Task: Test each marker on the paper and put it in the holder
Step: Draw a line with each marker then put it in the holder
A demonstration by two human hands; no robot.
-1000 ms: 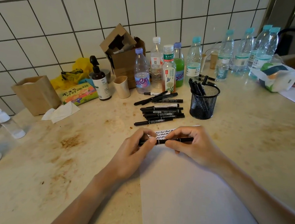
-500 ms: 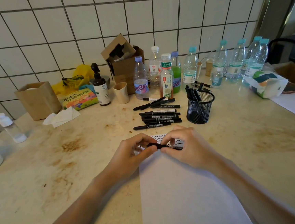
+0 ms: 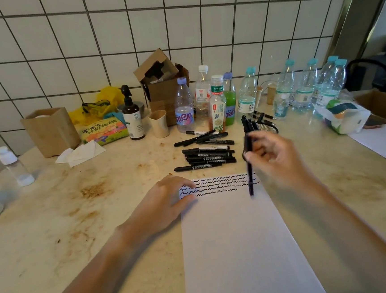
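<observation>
Two hands over the white paper sheet (image 3: 237,243): the right hand (image 3: 279,159) pinches a slim black marker (image 3: 249,169) upright, just before the black mesh holder (image 3: 270,128). Left hand (image 3: 166,204) rests flat, fingers relaxed, on the sheet's squiggled top-left corner.

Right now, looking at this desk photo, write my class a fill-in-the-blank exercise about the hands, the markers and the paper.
1. The right hand holds one black marker in a nearly ____ position.
2. The left hand rests on the ____ corner of the paper.
3. The squiggles on the paper are drawn in ____ ink.
4. The loose markers lie between the paper and the ____ standing by the wall.

Missing words: upright; top left; black; bottles
</observation>
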